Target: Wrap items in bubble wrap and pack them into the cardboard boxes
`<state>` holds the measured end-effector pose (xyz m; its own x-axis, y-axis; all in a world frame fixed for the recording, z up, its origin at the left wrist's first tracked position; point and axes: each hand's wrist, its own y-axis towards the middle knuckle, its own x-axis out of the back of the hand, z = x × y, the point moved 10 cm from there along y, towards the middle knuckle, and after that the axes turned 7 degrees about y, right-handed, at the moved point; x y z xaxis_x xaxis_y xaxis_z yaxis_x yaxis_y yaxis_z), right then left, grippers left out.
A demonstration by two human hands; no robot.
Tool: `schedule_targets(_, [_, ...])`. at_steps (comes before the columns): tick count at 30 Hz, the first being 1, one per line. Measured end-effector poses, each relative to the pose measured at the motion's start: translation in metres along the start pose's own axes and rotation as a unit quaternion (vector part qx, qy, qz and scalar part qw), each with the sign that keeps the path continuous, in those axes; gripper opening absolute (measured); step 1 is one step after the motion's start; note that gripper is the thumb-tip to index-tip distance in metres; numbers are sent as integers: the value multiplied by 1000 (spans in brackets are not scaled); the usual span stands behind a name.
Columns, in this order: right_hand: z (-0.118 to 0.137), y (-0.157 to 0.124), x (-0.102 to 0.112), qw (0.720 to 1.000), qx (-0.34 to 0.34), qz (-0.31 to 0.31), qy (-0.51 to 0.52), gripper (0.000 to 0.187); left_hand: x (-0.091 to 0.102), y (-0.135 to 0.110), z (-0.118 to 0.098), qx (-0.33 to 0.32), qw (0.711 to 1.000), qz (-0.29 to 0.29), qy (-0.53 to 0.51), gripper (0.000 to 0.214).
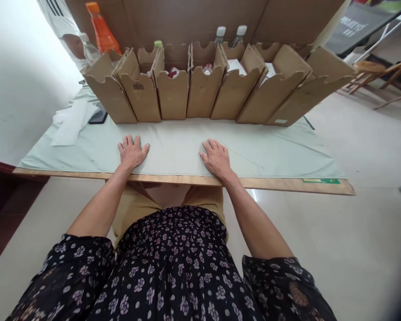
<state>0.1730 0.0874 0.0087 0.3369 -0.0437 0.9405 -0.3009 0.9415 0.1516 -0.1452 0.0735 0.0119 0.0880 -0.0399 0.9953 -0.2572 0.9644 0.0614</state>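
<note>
My left hand (132, 152) lies flat on the pale green cloth (173, 147) that covers the table, fingers spread and holding nothing. My right hand (216, 158) rests palm down on the same cloth, its fingers a little apart and nothing in them. Beyond both hands stands a row of several brown cardboard bins (171, 98), open at the top. Small white boxes (236, 67) show inside bins on the right. Red-and-white items (173, 72) peek out of a bin left of the middle; their kind is hidden.
An orange bottle (102, 31) and a clear bottle (89, 50) stand at the left end. Two white-capped bottles (241, 31) rise behind the bins. White tissue (72, 120) and a dark phone-like object (98, 115) lie at left. The wooden table edge (260, 183) runs before me.
</note>
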Motion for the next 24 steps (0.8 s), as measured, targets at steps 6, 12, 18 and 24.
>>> schedule_targets(6, [1, 0, 2, 1000, -6, 10, -4, 53, 2, -1, 0, 4, 1000, -1, 7, 68])
schedule_targets(12, [4, -4, 11, 1000, -10, -3, -13, 50, 10, -6, -6, -9, 1000, -22, 15, 66])
schedule_targets(18, [2, -7, 15, 1000, -7, -4, -18, 49, 8, -7, -9, -20, 999, -31, 18, 66])
schedule_targets(24, [3, -16, 13, 1000, -7, 10, 4, 51, 8, -9, -16, -37, 998, -38, 39, 68])
